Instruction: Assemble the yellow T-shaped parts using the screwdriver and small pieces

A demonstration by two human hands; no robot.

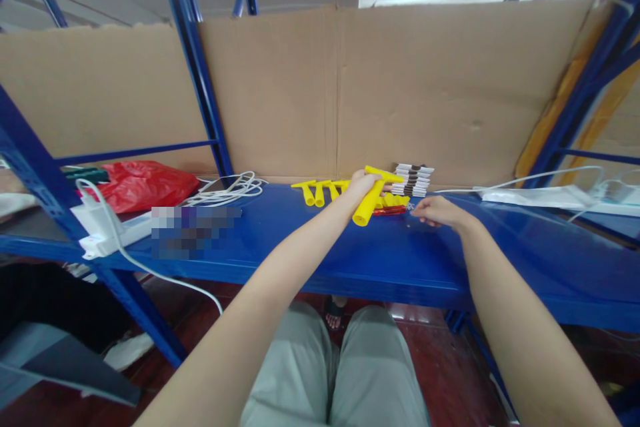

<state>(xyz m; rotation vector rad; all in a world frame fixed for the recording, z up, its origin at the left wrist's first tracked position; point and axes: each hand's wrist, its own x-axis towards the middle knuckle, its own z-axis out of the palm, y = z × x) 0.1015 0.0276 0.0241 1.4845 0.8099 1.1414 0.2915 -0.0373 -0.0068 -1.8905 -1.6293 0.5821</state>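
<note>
Blue shelf [310, 247] front strip bare between the arms, open pass there. Back edge blocked by cardboard wall [400, 80]. Yellow parts row [325, 190] and stacked strips [413, 180] crowd mid-back. Left: cable coil [227, 190], red bag [143, 183], upright post [200, 73]. Right: white power strip [535, 197] and cable.

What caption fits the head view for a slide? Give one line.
Left hand grips a yellow plastic T-shaped tool over a blue metal shelf while right hand rests beside a red packet.
</note>
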